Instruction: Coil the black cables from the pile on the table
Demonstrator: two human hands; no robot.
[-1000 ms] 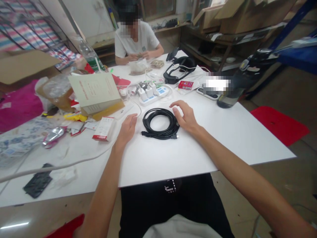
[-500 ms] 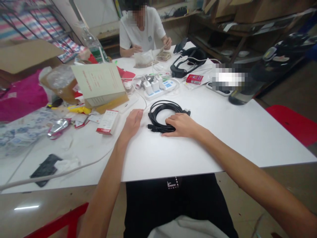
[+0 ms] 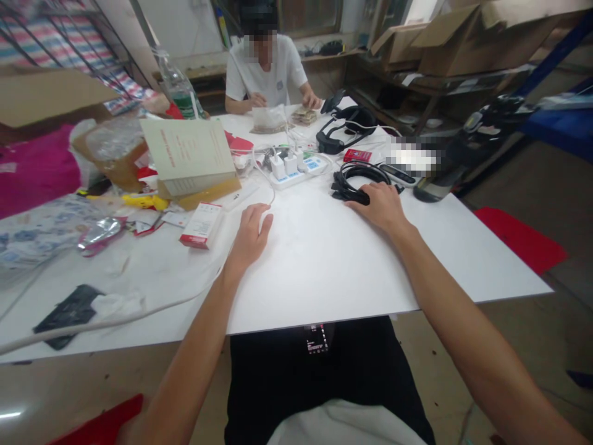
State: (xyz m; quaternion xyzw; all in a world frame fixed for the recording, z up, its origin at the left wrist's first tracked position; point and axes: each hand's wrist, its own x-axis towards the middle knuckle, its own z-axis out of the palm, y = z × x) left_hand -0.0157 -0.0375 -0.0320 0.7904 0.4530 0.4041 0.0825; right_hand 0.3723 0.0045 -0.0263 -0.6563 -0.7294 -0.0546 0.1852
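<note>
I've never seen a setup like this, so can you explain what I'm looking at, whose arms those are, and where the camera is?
No machine here: these are a person's own bare arms, filmed by one camera worn on their head, looking forward and down. The right hand rests on a bundled black cable on a white table; whether it grips the cable is hard to tell. The left hand holds nothing and lies near a white and red box. A white power strip with chargers plugged in and a cream booklet also lie on the table. Across it, another person has their hands near a clear plastic bag.
</note>
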